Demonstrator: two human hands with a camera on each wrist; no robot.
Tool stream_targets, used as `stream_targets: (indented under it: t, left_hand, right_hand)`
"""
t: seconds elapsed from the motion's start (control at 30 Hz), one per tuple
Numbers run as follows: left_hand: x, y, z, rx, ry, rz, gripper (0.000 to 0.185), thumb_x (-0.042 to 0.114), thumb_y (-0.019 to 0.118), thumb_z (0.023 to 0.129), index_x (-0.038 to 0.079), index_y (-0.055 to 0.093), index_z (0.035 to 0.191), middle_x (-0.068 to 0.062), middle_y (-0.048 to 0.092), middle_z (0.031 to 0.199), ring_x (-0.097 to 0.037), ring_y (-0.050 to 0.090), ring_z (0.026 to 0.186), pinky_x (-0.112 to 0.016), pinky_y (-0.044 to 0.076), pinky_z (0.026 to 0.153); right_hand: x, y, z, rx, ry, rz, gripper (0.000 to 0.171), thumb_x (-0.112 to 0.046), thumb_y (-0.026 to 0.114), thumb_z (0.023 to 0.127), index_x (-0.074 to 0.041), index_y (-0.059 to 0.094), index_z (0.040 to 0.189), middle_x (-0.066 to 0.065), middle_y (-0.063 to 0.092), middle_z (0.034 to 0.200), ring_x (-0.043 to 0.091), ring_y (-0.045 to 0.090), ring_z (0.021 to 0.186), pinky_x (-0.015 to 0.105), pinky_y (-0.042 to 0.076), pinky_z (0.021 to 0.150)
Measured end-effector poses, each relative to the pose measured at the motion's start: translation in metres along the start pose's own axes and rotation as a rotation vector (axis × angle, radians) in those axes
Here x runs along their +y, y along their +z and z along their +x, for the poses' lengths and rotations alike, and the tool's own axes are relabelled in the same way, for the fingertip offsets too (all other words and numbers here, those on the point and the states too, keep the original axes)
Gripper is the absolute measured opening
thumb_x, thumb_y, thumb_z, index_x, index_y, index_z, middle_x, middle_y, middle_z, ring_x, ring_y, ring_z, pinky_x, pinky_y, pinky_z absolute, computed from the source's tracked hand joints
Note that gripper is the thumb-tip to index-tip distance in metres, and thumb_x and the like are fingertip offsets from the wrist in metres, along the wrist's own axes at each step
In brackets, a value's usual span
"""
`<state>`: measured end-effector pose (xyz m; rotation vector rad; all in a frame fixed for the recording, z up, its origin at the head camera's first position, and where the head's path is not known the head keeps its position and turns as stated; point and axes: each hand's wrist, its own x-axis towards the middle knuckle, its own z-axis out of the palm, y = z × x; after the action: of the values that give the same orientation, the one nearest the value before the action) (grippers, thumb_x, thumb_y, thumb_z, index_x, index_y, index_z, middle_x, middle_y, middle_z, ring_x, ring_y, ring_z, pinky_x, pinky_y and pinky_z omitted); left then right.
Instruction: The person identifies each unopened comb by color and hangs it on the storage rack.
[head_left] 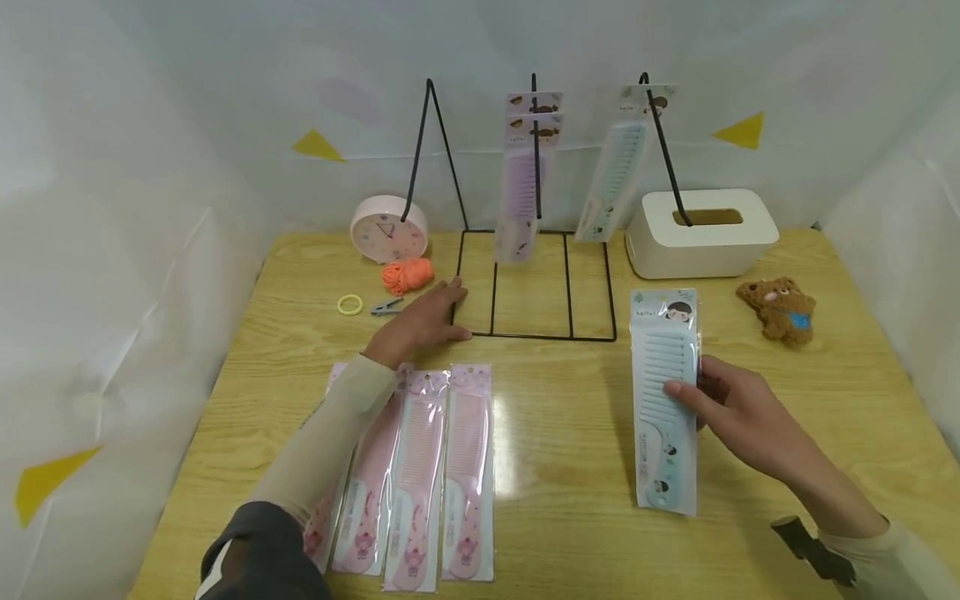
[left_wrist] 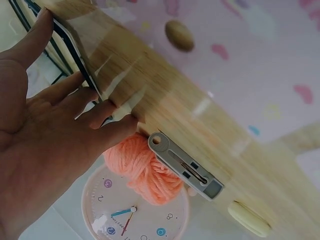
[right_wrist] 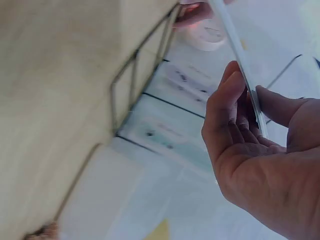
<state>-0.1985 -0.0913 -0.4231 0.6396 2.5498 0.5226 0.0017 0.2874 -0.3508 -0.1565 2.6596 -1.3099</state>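
1. The tabletop (head_left: 570, 433) is pale wood with a glossy sheen; its near edge is cut off by the frame, and a white sheeted backdrop closes it in on three sides.
2. The black wire rack (head_left: 534, 283) has a flat rectangular grid base and thin slanted uprights. Its pegs carry a lilac packaged comb (head_left: 522, 179) and a pale blue-green one (head_left: 611, 179); their printed cards are too small to read.
3. A white tissue box (head_left: 701, 233) with rounded corners and an oval slot stands right of the rack, partly behind an upright.
4. Four pink combs (head_left: 427, 475) in clear crinkled sleeves lie side by side; the left forearm hides most of the leftmost.
5. The blue comb (head_left: 663, 400), wide-toothed plastic in a glossy sleeve, is held tilted up off the tabletop at front right, pinched at its right edge by the right hand (head_left: 738, 408), thumb on the front. The right wrist view shows it only edge-on.
6. The left hand (head_left: 420, 321) lies flat with straight fingers on the rack's front left corner.
7. Beside it: a round pink clock (head_left: 388, 229), fuzzy orange yarn (head_left: 408, 273), a metal nail clipper (head_left: 386, 307), a yellow hair ring (head_left: 349, 304).
8. A brown plush bear (head_left: 780, 310) sits far right.
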Motion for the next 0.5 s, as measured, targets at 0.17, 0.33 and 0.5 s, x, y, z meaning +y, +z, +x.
stream_targets:
  t: [0.17, 0.33, 0.5]
  left_hand:
    - [-0.001, 0.0, 0.0, -0.003, 0.002, -0.006, 0.081, 0.034, 0.072, 0.093, 0.007, 0.029, 0.157, -0.008, 0.011, 0.167, -0.031, 0.01, 0.153, -0.045, 0.015, 0.123]
    - [-0.002, 0.0, -0.002, 0.003, -0.008, -0.003, 0.082, 0.033, 0.072, 0.093, 0.006, 0.029, 0.157, -0.008, 0.011, 0.167, -0.031, 0.01, 0.153, -0.047, 0.015, 0.123]
    - [-0.001, -0.001, -0.003, 0.008, 0.009, -0.01, 0.081, 0.034, 0.072, 0.093, 0.006, 0.03, 0.157, -0.008, 0.012, 0.167, -0.03, 0.01, 0.153, -0.045, 0.016, 0.123]
  right_hand:
    - [-0.03, -0.003, 0.003, 0.126, -0.089, -0.057, 0.023, -0.015, 0.06, 0.101, 0.0, 0.063, 0.119, 0.01, 0.069, 0.093, 0.011, 0.063, 0.066, 0.024, 0.052, 0.054]
    - [-0.048, -0.011, 0.012, 0.231, -0.186, -0.044, 0.016, -0.007, 0.064, 0.098, 0.001, 0.066, 0.112, -0.001, 0.069, 0.088, 0.011, 0.063, 0.063, 0.019, 0.05, 0.054]
    - [-0.051, -0.016, 0.022, 0.277, -0.198, -0.024, 0.018, -0.007, 0.064, 0.098, 0.003, 0.066, 0.112, -0.01, 0.068, 0.088, 0.01, 0.062, 0.062, 0.017, 0.05, 0.054]
